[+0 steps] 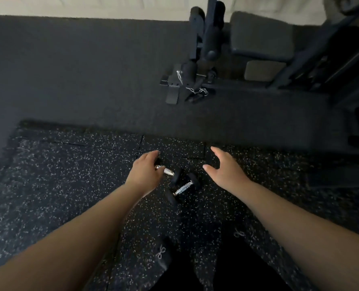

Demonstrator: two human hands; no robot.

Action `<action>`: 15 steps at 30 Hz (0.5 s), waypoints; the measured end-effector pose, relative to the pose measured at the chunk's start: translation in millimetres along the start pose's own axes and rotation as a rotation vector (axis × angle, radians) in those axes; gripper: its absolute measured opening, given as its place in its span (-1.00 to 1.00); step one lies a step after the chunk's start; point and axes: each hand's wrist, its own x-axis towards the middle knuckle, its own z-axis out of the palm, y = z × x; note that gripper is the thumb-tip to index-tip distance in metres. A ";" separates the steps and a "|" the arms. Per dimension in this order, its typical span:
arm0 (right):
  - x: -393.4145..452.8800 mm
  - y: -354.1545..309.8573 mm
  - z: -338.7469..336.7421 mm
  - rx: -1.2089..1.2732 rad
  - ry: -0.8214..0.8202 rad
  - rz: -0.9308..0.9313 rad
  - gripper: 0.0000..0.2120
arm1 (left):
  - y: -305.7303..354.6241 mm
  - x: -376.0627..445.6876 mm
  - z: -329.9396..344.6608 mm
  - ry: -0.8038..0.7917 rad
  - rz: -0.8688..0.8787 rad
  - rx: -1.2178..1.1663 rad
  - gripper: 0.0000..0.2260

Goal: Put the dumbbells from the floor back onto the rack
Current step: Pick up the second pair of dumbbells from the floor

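Observation:
Two small black dumbbells with chrome handles lie on the speckled rubber floor mat (69,185), close together. The left dumbbell (168,171) lies under my left hand (145,170), whose fingers curve over its left end; most of the handle still shows, and I see no closed grip. The right dumbbell (182,189) lies at an angle just beyond, untouched. My right hand (224,168) hovers to the right of both, fingers spread, holding nothing. No rack is in view.
A dark weight machine (208,49) with a padded seat (260,36), chain and strap stands on grey carpet at the back right. The mat's edge runs across the middle. My dark shoes (161,257) are at the bottom.

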 end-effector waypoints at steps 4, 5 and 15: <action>15.3 7.2 27.5 0.072 0.006 0.086 -0.36 | -16.0 33.4 6.2 -0.059 0.038 0.028 -0.46; 22.7 10.4 34.6 0.081 0.005 0.093 -0.36 | -18.6 43.1 12.3 -0.066 0.047 0.032 -0.46; 92.7 63.9 125.4 0.245 -0.012 0.234 -0.37 | -71.0 128.4 101.9 -0.193 0.047 0.057 -0.46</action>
